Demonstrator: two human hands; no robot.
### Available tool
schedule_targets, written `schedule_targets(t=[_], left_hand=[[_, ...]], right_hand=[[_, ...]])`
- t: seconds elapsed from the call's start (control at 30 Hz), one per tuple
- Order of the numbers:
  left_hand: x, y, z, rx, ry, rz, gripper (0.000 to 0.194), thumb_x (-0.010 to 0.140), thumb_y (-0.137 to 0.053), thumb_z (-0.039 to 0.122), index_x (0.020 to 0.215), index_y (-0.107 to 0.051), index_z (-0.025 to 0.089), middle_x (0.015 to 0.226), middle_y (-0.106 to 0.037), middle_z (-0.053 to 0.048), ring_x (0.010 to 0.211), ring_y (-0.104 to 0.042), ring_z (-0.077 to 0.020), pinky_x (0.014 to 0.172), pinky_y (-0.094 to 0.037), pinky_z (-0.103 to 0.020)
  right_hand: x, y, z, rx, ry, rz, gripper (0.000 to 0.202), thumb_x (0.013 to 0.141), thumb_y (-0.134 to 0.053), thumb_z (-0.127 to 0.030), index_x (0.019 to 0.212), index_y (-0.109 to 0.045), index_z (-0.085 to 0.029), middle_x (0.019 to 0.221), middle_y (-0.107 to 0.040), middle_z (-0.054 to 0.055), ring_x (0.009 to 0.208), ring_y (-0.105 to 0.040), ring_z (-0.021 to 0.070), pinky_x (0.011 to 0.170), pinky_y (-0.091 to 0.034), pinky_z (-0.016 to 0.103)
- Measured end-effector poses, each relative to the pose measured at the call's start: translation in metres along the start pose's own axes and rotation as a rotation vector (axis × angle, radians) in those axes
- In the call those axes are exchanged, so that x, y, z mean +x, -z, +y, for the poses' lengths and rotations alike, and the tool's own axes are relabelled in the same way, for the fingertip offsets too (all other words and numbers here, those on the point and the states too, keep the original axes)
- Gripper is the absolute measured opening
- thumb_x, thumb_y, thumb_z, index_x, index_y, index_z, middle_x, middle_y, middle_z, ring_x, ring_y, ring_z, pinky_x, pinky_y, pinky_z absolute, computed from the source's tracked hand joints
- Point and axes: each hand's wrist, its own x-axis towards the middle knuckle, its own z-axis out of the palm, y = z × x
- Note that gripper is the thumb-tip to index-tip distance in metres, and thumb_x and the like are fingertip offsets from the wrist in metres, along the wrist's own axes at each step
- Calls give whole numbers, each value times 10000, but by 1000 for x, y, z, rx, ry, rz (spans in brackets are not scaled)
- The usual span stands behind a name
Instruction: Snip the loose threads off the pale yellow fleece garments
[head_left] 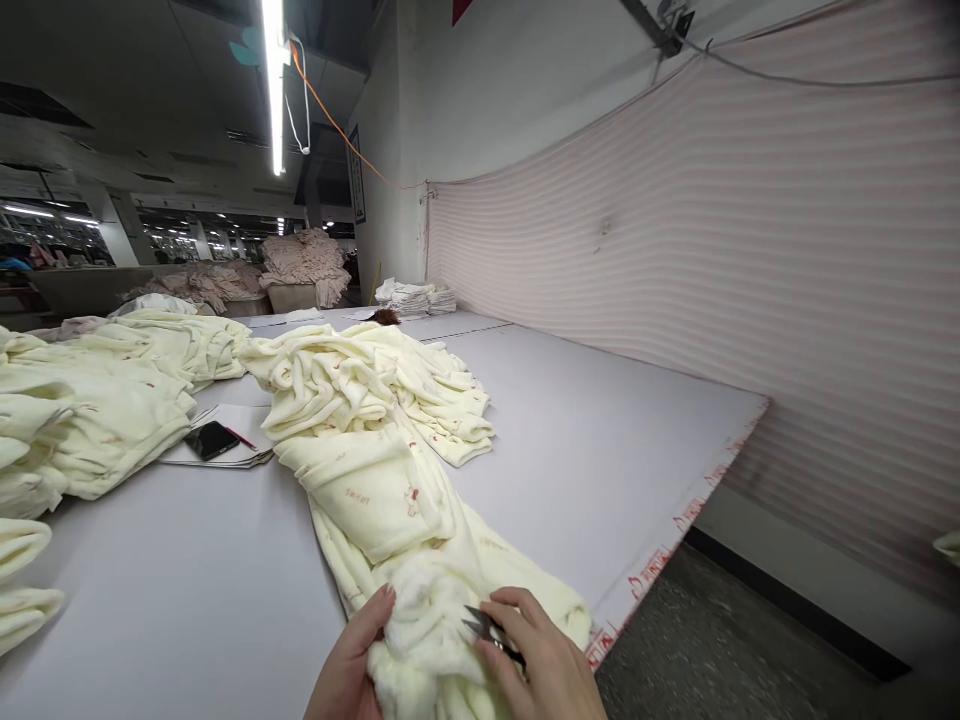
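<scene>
A pile of cream fleece garments (375,430) with small red prints trails across the grey table (592,440) toward me. At the bottom edge my left hand (352,665) pinches the nearest fluffy garment (431,625) from the left. My right hand (544,665) rests on the same garment and holds small metal thread snips (484,627), their blades pointing left at the fleece.
More cream garments (97,400) are heaped at the left. A black phone (211,440) lies on papers with a red pen. The table's right edge (675,530) drops to a dark floor. A striped fabric wall (750,300) hangs at right. Folded stacks (416,297) sit far back.
</scene>
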Motion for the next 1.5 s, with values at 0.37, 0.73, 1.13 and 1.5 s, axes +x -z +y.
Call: schedule_targets(t=[0.37, 0.73, 1.13, 1.5], left_hand=[[-4, -14, 0, -85, -142, 233, 471, 788, -687, 287, 1224, -566, 155, 1005, -745, -108, 959, -695, -285, 839, -562, -374], [3, -4, -3, 36, -232, 295, 328, 716, -769, 272, 1002, -618, 221, 915, -741, -7, 888, -699, -190, 780, -556, -285], [8, 0, -6, 104, -371, 286, 347, 692, -773, 362, 963, -621, 207, 851, -713, -2, 811, -668, -173, 725, -501, -261], [9, 3, -6, 111, -265, 301, 346, 649, -797, 413, 870, -606, 227, 810, -680, 35, 769, -644, -140, 612, -478, -203]], right_hand=[[18, 19, -29, 213, -8, -236, 262, 887, -446, -358, 919, -685, -254, 896, -556, 29, 687, -602, 157, 612, -462, 247], [28, 25, -41, 238, 18, -327, 170, 825, -568, -265, 903, -719, -272, 922, -605, 12, 806, -626, 175, 725, -453, 258], [33, 27, -42, 323, -13, -353, 130, 793, -622, -258, 864, -730, -273, 907, -613, 1, 838, -623, 175, 750, -430, 253], [37, 26, -45, 318, -14, -357, 88, 763, -649, -232, 797, -724, -263, 887, -635, -15, 803, -624, 157, 715, -422, 224]])
